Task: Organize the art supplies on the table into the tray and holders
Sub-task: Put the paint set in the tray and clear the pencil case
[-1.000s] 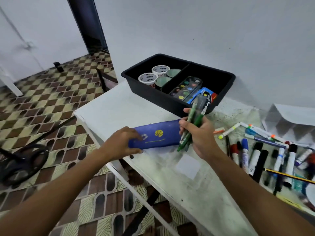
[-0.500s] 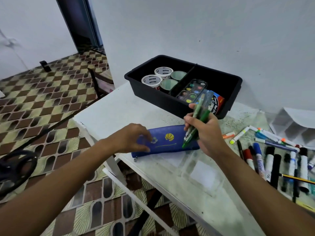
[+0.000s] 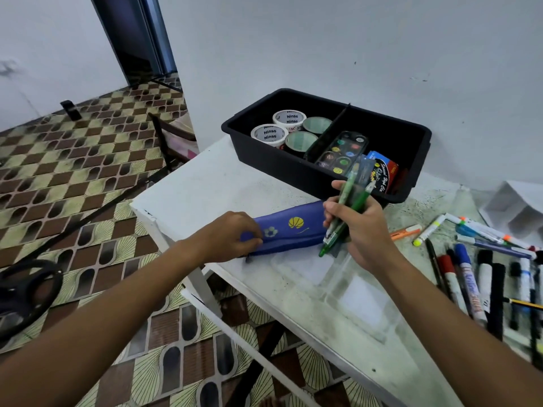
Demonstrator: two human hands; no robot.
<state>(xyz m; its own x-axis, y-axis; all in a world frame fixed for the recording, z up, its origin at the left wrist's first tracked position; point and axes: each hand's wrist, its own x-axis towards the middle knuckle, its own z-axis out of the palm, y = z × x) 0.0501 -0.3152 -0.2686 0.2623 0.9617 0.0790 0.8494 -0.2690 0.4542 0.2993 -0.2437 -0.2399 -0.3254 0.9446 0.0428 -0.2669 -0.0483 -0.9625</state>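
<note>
White table (image 3: 205,183) edge: left hand (image 3: 232,235) pinches pouch (image 3: 289,232).

Pouch (image 3: 289,232) before tray (image 3: 417,171), markers (image 3: 470,274) right.

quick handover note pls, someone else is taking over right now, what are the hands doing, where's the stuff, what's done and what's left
Left hand: pinches the left end of the blue pencil pouch, which lies near the table's front edge.
Right hand: grips a bunch of green pens, tips pointing down at the pouch's right end; not yet inside as far as I can tell.
Done: four tape rolls sit in the left compartment of the black tray; the paint palette and a crayon box are in the right one.
Left: stow the green pens, then the loose markers scattered at the right. The white holder beyond them looks unfilled.
</note>
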